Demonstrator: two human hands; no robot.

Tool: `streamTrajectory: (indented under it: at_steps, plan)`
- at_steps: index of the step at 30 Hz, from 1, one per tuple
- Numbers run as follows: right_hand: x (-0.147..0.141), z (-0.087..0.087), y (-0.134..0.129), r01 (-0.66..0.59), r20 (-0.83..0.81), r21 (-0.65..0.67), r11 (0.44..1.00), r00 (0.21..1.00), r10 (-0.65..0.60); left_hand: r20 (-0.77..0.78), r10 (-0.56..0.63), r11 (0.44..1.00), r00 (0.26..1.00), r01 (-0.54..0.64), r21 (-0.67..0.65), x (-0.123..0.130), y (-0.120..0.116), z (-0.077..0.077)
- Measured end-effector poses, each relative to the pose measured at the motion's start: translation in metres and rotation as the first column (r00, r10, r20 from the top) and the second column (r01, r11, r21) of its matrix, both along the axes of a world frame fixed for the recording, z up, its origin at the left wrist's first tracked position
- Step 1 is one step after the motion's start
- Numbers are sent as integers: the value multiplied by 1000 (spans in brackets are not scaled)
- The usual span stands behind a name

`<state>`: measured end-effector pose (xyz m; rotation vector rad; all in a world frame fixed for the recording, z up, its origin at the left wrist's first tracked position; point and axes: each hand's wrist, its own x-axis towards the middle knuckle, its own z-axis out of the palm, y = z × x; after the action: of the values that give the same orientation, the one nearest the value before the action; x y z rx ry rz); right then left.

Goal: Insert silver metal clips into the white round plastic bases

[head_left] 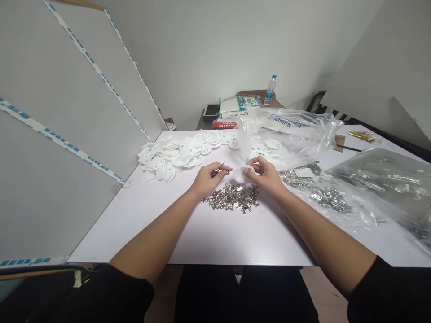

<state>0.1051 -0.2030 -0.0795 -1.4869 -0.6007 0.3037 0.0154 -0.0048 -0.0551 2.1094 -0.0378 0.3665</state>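
My left hand (pixel 208 178) is closed around a thin, dark, pointed tool (pixel 220 168) that looks like tweezers. A tiny reddish spot shows by its fingertips, too small to make out. My right hand (pixel 266 177) grips a white round plastic piece (pixel 239 174) with a raised part, tilted above the table. Just below both hands lies a loose pile of small silvery metal parts (pixel 232 197). Beyond my left hand spreads a heap of similar white plastic pieces (pixel 178 154).
A large clear bag (pixel 296 139) holding white pieces lies behind my right hand. Bags of metal parts (pixel 330 197) cover the right side, near a grey plastic bag (pixel 390 179). A water bottle (pixel 270 92) stands at the back; a grey partition (pixel 67 112) borders the left.
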Motion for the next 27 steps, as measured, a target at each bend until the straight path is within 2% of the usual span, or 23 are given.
streamTrajectory:
  at_steps: [5, 9, 13, 22, 27]
  plan:
    - [-2, 4, 2, 71, -172, 75, 995, 984, -57, -24, 14, 992, 1000, -17, -122, 1, -1, -2]
    - [-8, 9, 4, 76, -257, 130, 989, 966, -40, -50, 66, 992, 997, -71, -101, 1, -1, -2]
    - [-14, 11, 5, 33, -226, 145, 989, 974, 1, -62, 93, 994, 994, -97, -53, -1, -1, 0]
    - [-18, 8, 8, -82, -172, 146, 986, 979, 106, 42, 86, 996, 995, -85, -15, 0, -3, 0]
    - [-19, 6, 8, -143, -76, 130, 981, 985, 154, 60, 154, 988, 986, -153, -12, 0, -2, -2]
